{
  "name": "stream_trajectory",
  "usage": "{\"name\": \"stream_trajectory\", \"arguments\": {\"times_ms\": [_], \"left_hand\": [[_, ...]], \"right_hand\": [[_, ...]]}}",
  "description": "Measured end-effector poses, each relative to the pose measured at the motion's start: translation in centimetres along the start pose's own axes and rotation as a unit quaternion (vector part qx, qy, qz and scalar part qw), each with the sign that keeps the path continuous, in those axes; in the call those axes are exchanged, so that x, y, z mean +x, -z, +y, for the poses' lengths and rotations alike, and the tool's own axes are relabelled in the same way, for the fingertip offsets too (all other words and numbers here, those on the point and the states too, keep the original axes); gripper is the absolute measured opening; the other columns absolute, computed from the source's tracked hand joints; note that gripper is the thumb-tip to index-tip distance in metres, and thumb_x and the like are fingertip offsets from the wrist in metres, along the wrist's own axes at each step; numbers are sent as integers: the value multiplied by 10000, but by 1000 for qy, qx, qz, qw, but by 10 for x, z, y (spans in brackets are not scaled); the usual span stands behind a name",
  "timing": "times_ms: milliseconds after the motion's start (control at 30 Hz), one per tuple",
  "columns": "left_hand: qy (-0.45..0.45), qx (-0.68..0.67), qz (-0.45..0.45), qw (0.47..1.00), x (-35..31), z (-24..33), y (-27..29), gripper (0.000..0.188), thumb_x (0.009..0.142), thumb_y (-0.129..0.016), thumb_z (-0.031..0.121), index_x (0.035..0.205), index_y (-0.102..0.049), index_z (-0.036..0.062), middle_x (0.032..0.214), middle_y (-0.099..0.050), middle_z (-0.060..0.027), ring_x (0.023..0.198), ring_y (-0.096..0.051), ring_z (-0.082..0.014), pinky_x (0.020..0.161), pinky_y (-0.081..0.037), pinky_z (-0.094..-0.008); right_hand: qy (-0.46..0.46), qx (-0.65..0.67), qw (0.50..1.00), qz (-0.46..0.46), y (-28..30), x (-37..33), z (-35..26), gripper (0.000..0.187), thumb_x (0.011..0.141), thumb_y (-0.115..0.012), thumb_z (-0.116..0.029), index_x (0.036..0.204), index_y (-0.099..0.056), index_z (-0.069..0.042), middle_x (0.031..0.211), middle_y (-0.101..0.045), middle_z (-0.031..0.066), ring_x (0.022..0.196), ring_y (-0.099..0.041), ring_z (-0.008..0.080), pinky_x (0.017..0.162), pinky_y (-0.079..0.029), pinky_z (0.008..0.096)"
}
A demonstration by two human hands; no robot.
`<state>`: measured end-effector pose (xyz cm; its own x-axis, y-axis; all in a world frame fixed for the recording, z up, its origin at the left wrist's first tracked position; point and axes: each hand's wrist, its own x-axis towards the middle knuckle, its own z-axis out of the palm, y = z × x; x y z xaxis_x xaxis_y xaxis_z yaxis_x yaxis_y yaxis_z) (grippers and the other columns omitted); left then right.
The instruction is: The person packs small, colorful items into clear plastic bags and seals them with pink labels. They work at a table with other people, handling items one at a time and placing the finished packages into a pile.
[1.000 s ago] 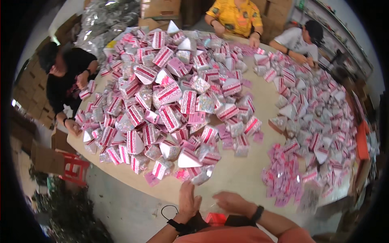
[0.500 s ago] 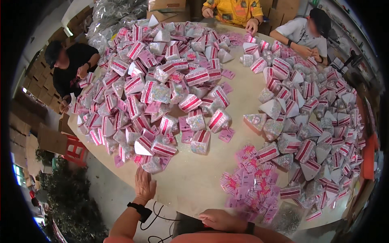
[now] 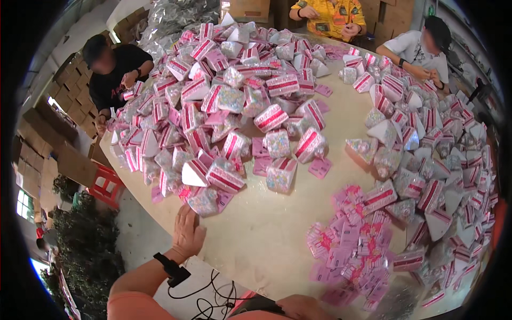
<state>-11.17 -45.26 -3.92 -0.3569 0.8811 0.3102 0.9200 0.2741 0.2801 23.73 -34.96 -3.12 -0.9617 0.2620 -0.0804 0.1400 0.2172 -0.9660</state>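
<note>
My left hand (image 3: 188,232) rests at the near edge of the table, fingers stretched forward and thumb apart. Its fingertips meet the lower edge of a glittery cake-slice ornament (image 3: 203,202); whether they touch it I cannot tell. Beside that slice lies another cake-slice ornament (image 3: 226,177), with a pink and red striped side. At the bottom rim of the picture my right hand (image 3: 303,306) shows only in part, low near my body, and its fingers are hidden. Small pink cards (image 3: 346,250) lie in a loose heap to the right.
A big pile of cake-slice ornaments (image 3: 232,101) covers the left of the pale table (image 3: 256,224); another pile (image 3: 426,160) fills the right. Three people sit around the far side. A red stool (image 3: 106,184) and black cables (image 3: 205,298) are by the table's near left.
The whole view has shifted, so the table sits further right. My left hand stays by the same slice, its fingers a little more bent. My right hand has sunk toward the lower rim.
</note>
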Motion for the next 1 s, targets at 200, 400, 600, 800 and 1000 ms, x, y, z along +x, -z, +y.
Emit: {"name": "stream_trajectory", "arguments": {"times_ms": [200, 400, 600, 800, 1000], "left_hand": [[-63, 10, 48, 997, -6, -16, -10, 425, 739, -511, 109, 1107, -398, -70, 1150, -396, -270, 1056, -386, -437, 920, -312, -487], [-78, 29, 83, 993, -2, -20, -22, 420, 742, -515, 120, 1110, -411, -55, 1146, -408, -252, 1066, -390, -402, 938, -308, -466], [-72, 13, 111, 991, 1, -11, -20, 358, 745, -510, 102, 1063, -444, -49, 1124, -436, -246, 1061, -403, -398, 931, -328, -460], [-69, 14, 131, 989, -4, -15, -20, 287, 749, -512, 105, 1000, -478, -31, 1083, -473, -225, 1049, -416, -381, 920, -340, -446], [-119, 66, 115, 984, 1, -21, -30, 245, 757, -477, 86, 970, -496, -32, 1013, -505, -201, 1041, -423, -355, 927, -332, -442]], "right_hand": [[83, -201, 975, 40, -13, -6, -9, 244, 799, -538, -188, 985, -568, -33, 874, -588, 130, 815, -564, 271, 709, -453, 366], [161, -218, 945, 184, -23, 2, 8, 161, 771, -534, -108, 882, -573, 2, 782, -568, 130, 737, -554, 293, 647, -460, 367], [134, -198, 937, 256, -33, 1, 4, 144, 750, -533, -60, 881, -573, -16, 749, -545, 141, 715, -548, 306, 623, -446, 363], [169, -224, 900, 332, -29, -36, -30, 139, 768, -537, -61, 893, -569, -9, 785, -561, 141, 714, -564, 309, 640, -455, 353], [42, -243, 862, 443, 7, -123, -43, 136, 772, -556, -80, 874, -592, 2, 804, -597, 138, 728, -589, 264, 647, -462, 326]]}}
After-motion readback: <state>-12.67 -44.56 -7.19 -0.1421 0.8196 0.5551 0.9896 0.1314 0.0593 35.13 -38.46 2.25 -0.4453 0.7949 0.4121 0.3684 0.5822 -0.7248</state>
